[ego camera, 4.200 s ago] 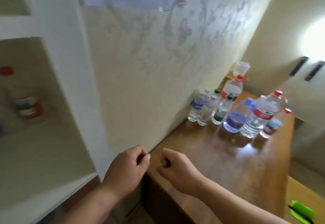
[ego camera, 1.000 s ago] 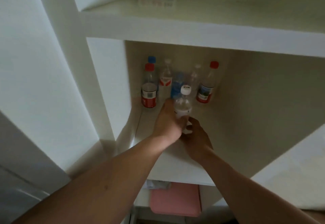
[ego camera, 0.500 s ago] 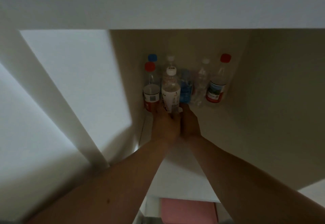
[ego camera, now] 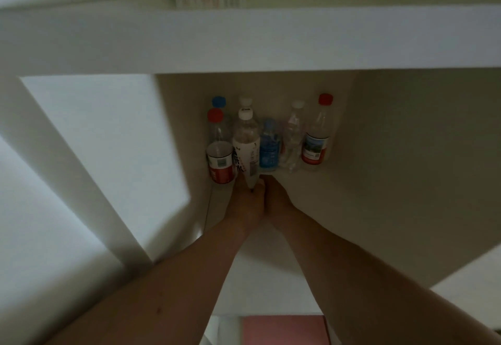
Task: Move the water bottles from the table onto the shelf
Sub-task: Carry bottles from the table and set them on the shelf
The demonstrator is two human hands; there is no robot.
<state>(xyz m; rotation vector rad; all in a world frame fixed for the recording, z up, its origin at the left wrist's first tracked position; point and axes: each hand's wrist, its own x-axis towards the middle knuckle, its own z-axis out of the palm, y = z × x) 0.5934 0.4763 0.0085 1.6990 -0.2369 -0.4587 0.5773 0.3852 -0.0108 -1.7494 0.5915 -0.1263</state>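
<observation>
Looking at it now, you've pushed the white-capped bottle (ego camera: 246,147) deep into the shelf (ego camera: 244,38) since a second ago; it sits in the back row, touching the red-label bottle (ego camera: 220,155) at its 9 o'clock and the blue bottle (ego camera: 269,145) at 3 o'clock; your left hand (ego camera: 245,203) is wrapped round its base, while your right hand (ego camera: 276,195) presses alongside at 5 o'clock, grip unclear; pretty sure you can let go; the table isn't in view.
</observation>
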